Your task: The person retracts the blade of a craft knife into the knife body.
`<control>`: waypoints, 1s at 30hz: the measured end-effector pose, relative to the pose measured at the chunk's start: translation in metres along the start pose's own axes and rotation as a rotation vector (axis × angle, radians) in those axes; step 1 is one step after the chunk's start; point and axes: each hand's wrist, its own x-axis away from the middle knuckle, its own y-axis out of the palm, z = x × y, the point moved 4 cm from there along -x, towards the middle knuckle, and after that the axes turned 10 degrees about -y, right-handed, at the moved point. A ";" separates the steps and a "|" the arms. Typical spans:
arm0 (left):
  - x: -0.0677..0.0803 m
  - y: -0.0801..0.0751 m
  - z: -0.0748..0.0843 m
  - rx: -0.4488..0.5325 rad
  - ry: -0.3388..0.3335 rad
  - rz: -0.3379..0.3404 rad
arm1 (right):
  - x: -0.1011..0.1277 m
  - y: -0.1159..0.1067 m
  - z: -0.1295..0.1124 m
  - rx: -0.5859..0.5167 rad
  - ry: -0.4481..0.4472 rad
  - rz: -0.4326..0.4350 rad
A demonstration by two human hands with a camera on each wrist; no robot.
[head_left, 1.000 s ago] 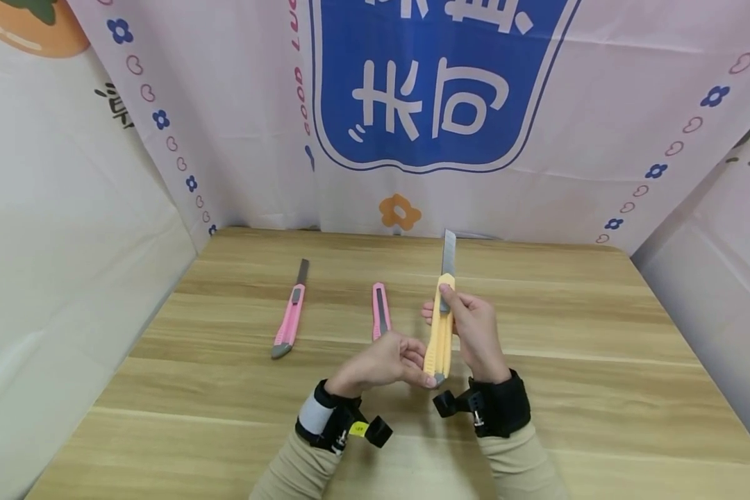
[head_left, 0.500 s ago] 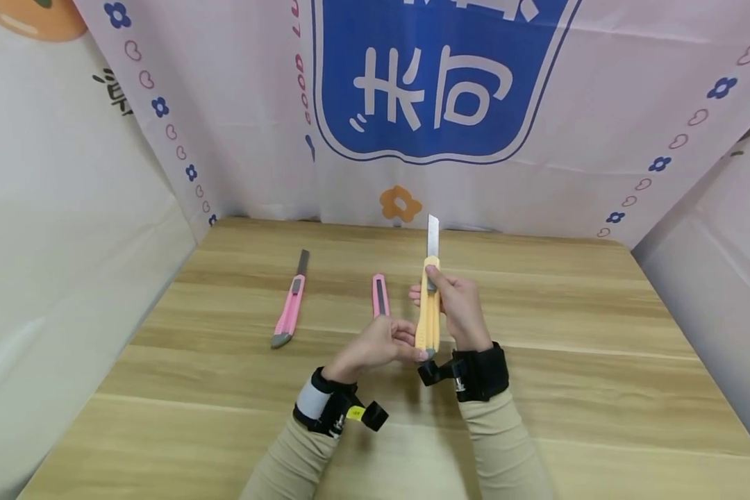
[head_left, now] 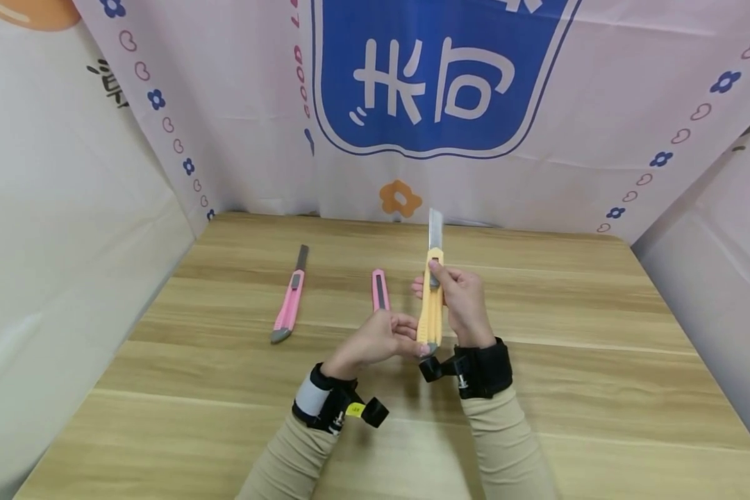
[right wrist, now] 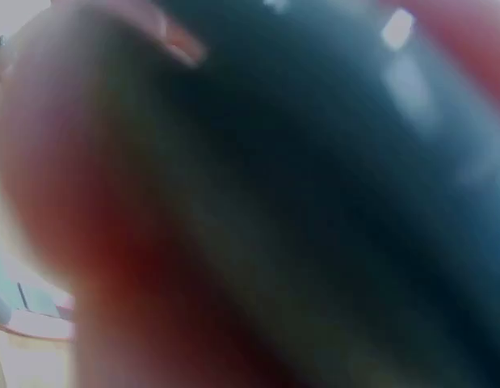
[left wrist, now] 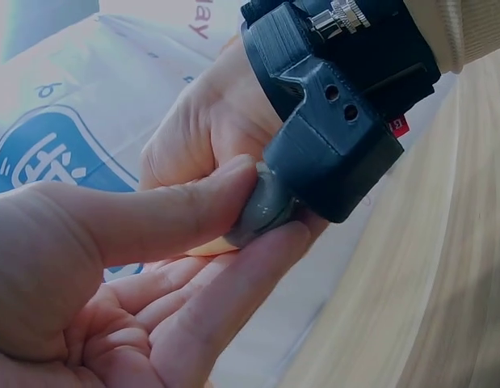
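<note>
**Yellow cutter held upright, blade out**

Pale wood planks make up the surface [head_left: 575, 361], with printed cloth hung behind and on both sides. Above its middle stands the yellow utility knife [head_left: 430, 305], nearly upright, its steel blade [head_left: 435, 228] pushed out toward 12 o'clock. It looks a light, stiff plastic tool; the ribbed body should give a sure hold, while the bare blade is thin, sharp and likely brittle, so the body and the grey end cap [left wrist: 262, 206] seem the safe places to take it. The right hand [head_left: 465, 305] wraps the upper body, thumb set on the slider just below the blade. The left hand [head_left: 375, 342] pinches the end cap between thumb and fingers at 6 o'clock, as the left wrist view shows close up. The right wrist view is blurred dark. Toward 9 o'clock lies a pink knife [head_left: 380, 290] with no blade showing, and farther that way a second pink knife [head_left: 289, 305] with its blade out.
</note>
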 end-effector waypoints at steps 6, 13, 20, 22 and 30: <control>0.001 0.001 0.003 -0.003 0.006 0.008 | 0.004 -0.001 -0.005 0.039 0.004 -0.025; 0.000 -0.003 0.002 0.006 0.032 0.049 | 0.011 0.001 -0.007 0.063 0.036 -0.016; 0.000 -0.013 -0.003 0.010 0.019 0.105 | 0.014 0.003 0.001 0.079 0.084 -0.019; 0.000 -0.013 -0.003 0.014 0.019 0.099 | 0.012 0.004 0.004 0.064 0.089 -0.021; -0.001 -0.009 -0.004 -0.034 0.061 0.066 | 0.007 0.003 0.011 0.055 0.128 0.001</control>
